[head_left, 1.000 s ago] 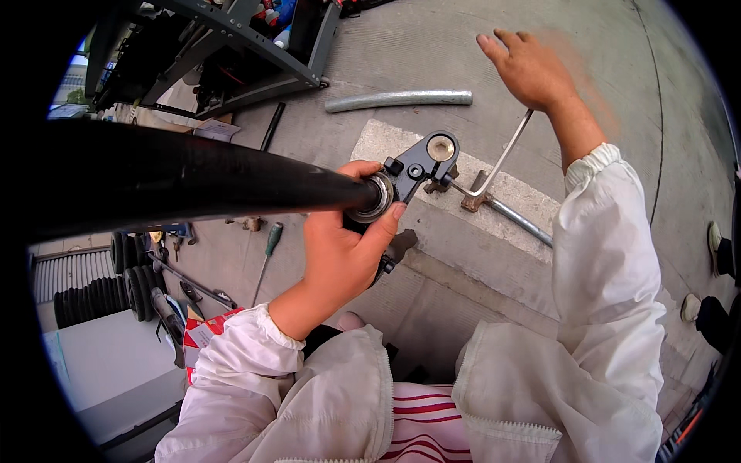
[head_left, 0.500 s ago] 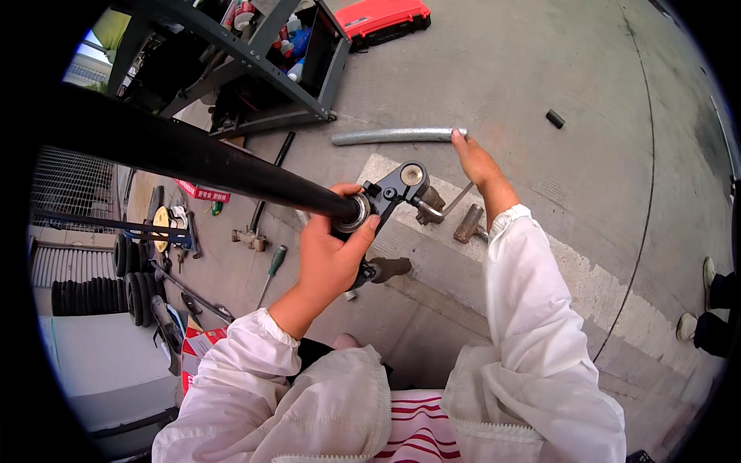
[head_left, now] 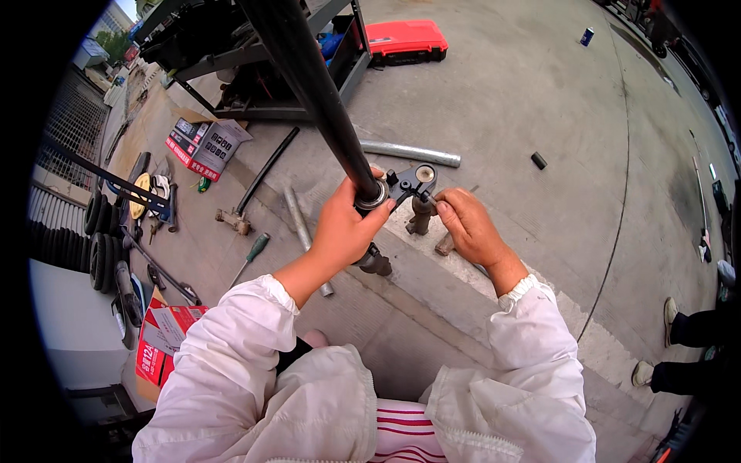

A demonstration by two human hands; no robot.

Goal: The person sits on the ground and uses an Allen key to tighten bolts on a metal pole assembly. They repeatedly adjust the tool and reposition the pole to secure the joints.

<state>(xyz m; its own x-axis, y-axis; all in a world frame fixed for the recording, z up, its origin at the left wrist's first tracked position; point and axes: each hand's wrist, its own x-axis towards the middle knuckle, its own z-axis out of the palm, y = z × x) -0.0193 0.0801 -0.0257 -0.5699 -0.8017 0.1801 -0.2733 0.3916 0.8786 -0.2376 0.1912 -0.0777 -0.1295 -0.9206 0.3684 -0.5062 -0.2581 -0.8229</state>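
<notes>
My left hand [head_left: 343,224] wraps the foot of a long black tube [head_left: 309,85], thumb beside a shiny bearing ring [head_left: 376,197]. Joined to the tube is a black fork clamp [head_left: 404,182] with a round pale cap at its right end. Two fork legs stick out below, one with a brown lower end [head_left: 419,221] and another [head_left: 376,265] under my left hand. At the clamp's right side, my right hand [head_left: 472,225] pinches a hex key [head_left: 431,201], mostly hidden by the fingers. A hammer [head_left: 445,245] lies partly hidden beneath that hand.
Steel pipes lie beyond the clamp [head_left: 413,152] and at left [head_left: 296,220]. Nearby are a green-handled screwdriver [head_left: 258,248] and a black stem [head_left: 266,171]. A metal cart [head_left: 356,69], red toolbox [head_left: 405,42] and cartons [head_left: 204,147] stand farther off. Another person's shoes [head_left: 668,318] show at right.
My right hand has come down from its raised, open position and closed on the hex key. The black tube has swung from leaning left to pointing more away from me. The view has shifted.
</notes>
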